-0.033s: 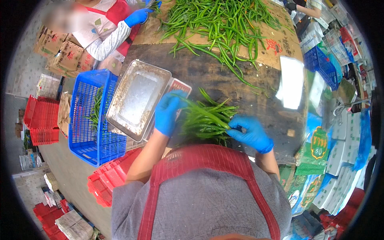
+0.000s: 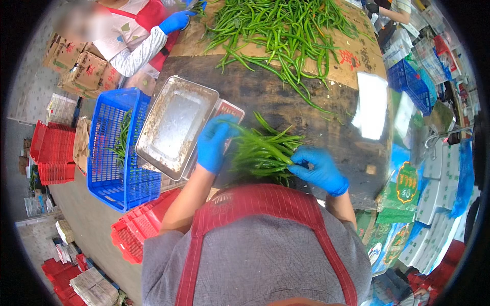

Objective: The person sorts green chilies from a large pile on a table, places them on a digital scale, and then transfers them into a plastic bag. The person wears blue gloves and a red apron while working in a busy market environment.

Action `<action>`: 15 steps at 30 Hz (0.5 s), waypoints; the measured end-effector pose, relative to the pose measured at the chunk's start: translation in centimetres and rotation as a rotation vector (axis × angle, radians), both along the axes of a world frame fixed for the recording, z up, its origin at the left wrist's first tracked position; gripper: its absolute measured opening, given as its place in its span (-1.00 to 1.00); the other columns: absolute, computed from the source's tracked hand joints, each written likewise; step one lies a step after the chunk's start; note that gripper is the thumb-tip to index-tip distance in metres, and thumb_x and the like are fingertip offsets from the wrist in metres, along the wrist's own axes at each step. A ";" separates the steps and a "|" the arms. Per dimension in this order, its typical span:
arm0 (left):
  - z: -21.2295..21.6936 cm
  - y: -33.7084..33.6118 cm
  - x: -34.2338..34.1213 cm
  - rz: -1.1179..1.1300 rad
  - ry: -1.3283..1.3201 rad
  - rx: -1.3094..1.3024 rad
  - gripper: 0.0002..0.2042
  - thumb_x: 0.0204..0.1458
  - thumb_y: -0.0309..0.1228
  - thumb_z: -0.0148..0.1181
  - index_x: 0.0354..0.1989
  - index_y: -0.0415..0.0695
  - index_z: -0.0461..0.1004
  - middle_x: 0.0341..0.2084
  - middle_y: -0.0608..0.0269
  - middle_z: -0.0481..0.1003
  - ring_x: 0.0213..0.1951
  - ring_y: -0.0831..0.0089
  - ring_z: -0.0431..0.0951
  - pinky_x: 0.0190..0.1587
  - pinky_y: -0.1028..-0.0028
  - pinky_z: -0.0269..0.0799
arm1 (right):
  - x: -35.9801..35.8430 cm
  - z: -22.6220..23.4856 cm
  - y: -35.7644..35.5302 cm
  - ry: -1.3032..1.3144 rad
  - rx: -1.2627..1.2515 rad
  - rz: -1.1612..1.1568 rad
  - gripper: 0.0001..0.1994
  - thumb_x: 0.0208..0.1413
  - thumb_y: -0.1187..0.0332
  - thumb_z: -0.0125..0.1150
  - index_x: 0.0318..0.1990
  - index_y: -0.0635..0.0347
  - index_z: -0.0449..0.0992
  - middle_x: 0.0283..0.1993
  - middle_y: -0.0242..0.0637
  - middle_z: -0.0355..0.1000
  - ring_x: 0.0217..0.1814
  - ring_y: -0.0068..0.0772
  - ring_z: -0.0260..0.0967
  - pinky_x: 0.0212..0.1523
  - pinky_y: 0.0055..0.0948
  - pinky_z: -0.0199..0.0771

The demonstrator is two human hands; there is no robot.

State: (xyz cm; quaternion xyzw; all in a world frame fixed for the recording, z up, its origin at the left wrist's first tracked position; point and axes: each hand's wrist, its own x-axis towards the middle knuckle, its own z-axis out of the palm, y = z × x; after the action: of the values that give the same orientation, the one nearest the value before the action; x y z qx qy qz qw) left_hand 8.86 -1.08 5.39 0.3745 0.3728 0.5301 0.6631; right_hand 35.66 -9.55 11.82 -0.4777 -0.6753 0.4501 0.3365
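A bunch of long green chili peppers lies on the dark tabletop right in front of me, its left side smeared by motion. My left hand, in a blue glove, is at the bunch's left end beside the scale. Its fingers are closed on the tip of a green chili pepper that stretches across to the right. On the other side, my right hand, also gloved in blue, has thumb and fingers pinched at the stem ends of the peppers. How many peppers either hand grips is hidden.
A scale with a worn metal tray stands left of the bunch. Beyond it is a blue basket with some peppers inside. A large pepper heap covers cardboard at the far side. White paper lies right; a co-worker's gloved hand is far left.
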 end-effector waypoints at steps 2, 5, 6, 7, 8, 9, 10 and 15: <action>-0.3 -0.1 -0.2 0.008 0.024 0.035 -0.71 0.17 -0.48 -0.02 0.03 -0.34 0.35 -0.08 0.03 0.46 -0.10 0.34 0.50 -0.07 0.42 0.46 | 0.0 -0.6 -0.2 -0.007 -0.010 -0.002 -0.87 -0.03 0.42 0.30 -0.38 0.24 0.47 -0.53 -0.38 0.31 -0.49 -0.62 0.19 -0.47 -0.53 0.24; -0.3 -0.2 -0.3 -0.001 0.017 0.044 -0.71 0.18 -0.46 -0.03 0.03 -0.35 0.35 -0.08 0.03 0.46 -0.12 0.33 0.51 -0.07 0.43 0.46 | 0.1 -1.0 -0.3 -0.070 -0.058 -0.040 -0.86 -0.03 0.39 0.30 -0.37 0.21 0.48 -0.51 -0.30 0.36 -0.53 -0.51 0.23 -0.47 -0.50 0.28; -0.1 -0.2 -0.3 -0.008 0.007 0.039 -0.70 0.18 -0.45 -0.03 0.02 -0.35 0.35 -0.08 0.04 0.47 -0.13 0.33 0.51 -0.07 0.43 0.45 | 0.2 -1.3 -0.3 -0.076 -0.067 -0.050 -0.86 -0.02 0.37 0.29 -0.36 0.22 0.48 -0.50 -0.29 0.36 -0.53 -0.49 0.22 -0.46 -0.49 0.29; 0.1 -0.1 -0.1 -0.020 0.030 0.027 -0.73 0.17 -0.46 -0.03 0.00 -0.34 0.37 -0.12 0.08 0.47 -0.16 0.38 0.51 -0.09 0.46 0.44 | 0.5 -1.7 -0.2 -0.085 -0.073 -0.072 -0.85 -0.01 0.35 0.28 -0.35 0.22 0.49 -0.50 -0.28 0.36 -0.52 -0.48 0.22 -0.44 -0.48 0.29; 0.3 -0.2 0.0 -0.032 0.053 0.015 -0.75 0.16 -0.48 -0.04 -0.03 -0.33 0.39 -0.16 0.12 0.48 -0.19 0.43 0.51 -0.12 0.49 0.42 | 0.8 -2.2 -0.1 -0.094 -0.079 -0.093 -0.84 0.01 0.33 0.27 -0.35 0.23 0.49 -0.49 -0.28 0.37 -0.51 -0.46 0.22 -0.43 -0.47 0.30; 0.3 -0.2 0.0 -0.044 0.076 0.003 -0.76 0.16 -0.49 -0.04 -0.06 -0.32 0.41 -0.19 0.16 0.48 -0.21 0.48 0.51 -0.14 0.52 0.41 | 1.0 -3.0 0.1 -0.105 -0.117 -0.097 -0.82 0.02 0.31 0.25 -0.32 0.23 0.50 -0.47 -0.25 0.39 -0.48 -0.43 0.27 -0.40 -0.45 0.32; -0.2 -0.3 0.0 -0.081 0.191 -0.001 -0.76 0.15 -0.49 -0.04 -0.06 -0.31 0.42 -0.19 0.17 0.48 -0.21 0.50 0.50 -0.13 0.53 0.40 | 1.5 -4.1 0.3 -0.115 -0.153 -0.109 -0.80 0.03 0.29 0.24 -0.30 0.23 0.50 -0.44 -0.22 0.41 -0.44 -0.40 0.32 -0.36 -0.44 0.35; -6.6 -1.3 -1.5 -0.236 0.579 -0.044 -0.74 0.10 -0.48 0.04 -0.03 -0.21 0.44 -0.15 0.20 0.48 -0.15 0.51 0.45 -0.04 0.52 0.35 | 5.1 -11.5 3.6 -0.265 -0.074 -0.230 -0.74 0.05 0.22 0.20 -0.19 0.19 0.53 -0.23 -0.07 0.46 -0.11 -0.19 0.45 -0.16 -0.33 0.43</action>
State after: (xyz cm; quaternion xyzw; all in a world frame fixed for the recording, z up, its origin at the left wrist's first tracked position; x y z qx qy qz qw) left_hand 7.41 -2.40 -1.26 0.5360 0.5114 0.3127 0.5945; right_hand 40.75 -5.98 0.29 -0.6191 -0.6375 0.3662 0.2762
